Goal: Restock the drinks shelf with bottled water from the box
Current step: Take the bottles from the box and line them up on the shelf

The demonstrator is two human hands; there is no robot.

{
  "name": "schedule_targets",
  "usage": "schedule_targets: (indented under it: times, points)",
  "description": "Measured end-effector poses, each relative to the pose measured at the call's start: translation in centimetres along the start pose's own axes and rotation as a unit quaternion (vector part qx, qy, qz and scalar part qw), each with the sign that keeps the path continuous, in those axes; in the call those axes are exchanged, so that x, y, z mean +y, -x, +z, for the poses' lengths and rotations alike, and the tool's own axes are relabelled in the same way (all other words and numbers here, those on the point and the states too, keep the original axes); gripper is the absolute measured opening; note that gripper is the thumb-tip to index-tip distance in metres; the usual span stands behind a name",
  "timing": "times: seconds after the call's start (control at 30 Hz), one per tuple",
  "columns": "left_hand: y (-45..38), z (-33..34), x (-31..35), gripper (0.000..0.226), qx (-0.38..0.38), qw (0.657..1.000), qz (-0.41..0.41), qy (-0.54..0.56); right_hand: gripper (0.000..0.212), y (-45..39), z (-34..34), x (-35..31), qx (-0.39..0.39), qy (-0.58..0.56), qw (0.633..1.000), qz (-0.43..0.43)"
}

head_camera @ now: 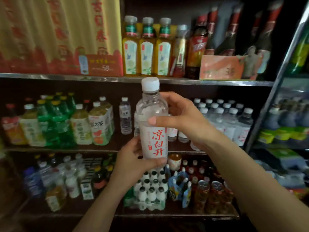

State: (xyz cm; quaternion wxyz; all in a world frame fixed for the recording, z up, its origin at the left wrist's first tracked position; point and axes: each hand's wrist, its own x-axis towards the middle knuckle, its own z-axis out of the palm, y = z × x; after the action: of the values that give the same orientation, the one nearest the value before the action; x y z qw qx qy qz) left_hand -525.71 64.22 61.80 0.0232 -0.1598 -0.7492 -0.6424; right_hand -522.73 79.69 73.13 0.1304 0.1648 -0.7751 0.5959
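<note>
Head view: bottle (pixel 153 124) upright, long axis vertical, held in front of middle shelf (pixel 66 149); right hand (pixel 180 118) wraps upper body, left hand (pixel 132 161) cups base; both fingers curled round it; water row (pixel 224 118) lies beyond and right of bottle, right hand nearer; box not in view

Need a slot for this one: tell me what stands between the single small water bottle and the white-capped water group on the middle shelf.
In the head view the held water bottle hides most of it; behind it, only bottle edges show.

head cam, close, facing shelves (pixel 133 79)
</note>
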Motion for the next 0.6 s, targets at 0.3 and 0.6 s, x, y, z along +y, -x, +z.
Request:
schedule_targets:
  times: [0.3,0.6]
  points:
    - [-9.8,9.2,-0.8,0.073,-0.046,0.996,0.01,-0.07,0.054,-2.5,-10.5,5.2,0.098,0.069,0.992,0.029]
    - [-16.4,16.2,-9.7,0.051,-0.062,0.995,-0.054,-0.061,0.062,-6.7,-14.4,17.1,0.086,0.124,0.984,0.095]
